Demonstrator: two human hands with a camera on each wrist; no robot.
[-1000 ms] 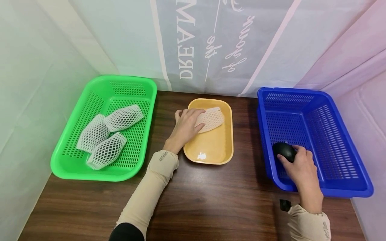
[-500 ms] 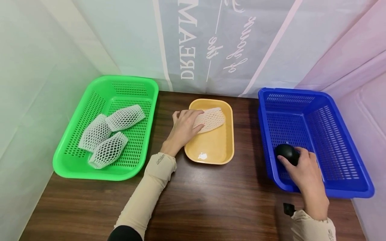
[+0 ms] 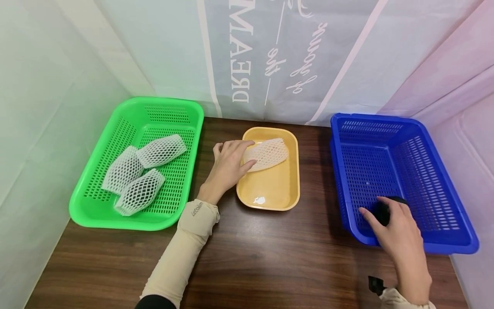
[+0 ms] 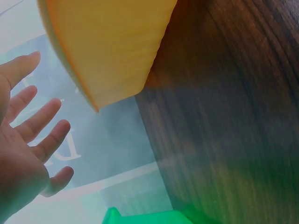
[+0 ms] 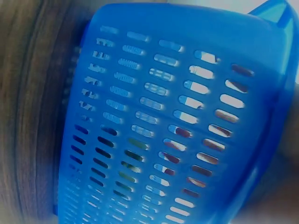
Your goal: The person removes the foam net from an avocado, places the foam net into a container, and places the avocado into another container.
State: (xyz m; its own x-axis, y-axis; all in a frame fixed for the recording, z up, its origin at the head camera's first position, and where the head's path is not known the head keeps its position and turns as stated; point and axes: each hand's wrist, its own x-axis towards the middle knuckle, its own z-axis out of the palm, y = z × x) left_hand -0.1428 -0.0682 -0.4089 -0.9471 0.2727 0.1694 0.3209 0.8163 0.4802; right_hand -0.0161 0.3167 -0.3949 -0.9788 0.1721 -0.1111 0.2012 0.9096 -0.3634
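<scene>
The left hand (image 3: 227, 163) is held above the left rim of the yellow tray (image 3: 266, 191), its fingers spread and relaxed. The right hand (image 3: 401, 231) is placed inside the blue basket (image 3: 436, 171), its thumb and fingers parted. Behind, a pale cloth (image 3: 293, 56) is hung, its lettering printed in mirror image. The dark wood-grained desk (image 3: 270, 257) is occupied by three containers: the blue basket at right, the green basket (image 3: 154, 225) at left, the tray between. In the green basket, three white net sleeves (image 3: 162, 151) are laid touching, something dark being seen through the nearest. In the tray's far half, a single net sleeve (image 3: 268, 155) is laid, partly overlapped by the left hand; contact cannot be told. Toward the blue basket's near end, a black object (image 3: 382, 211) is half hidden beneath the right hand.
</scene>
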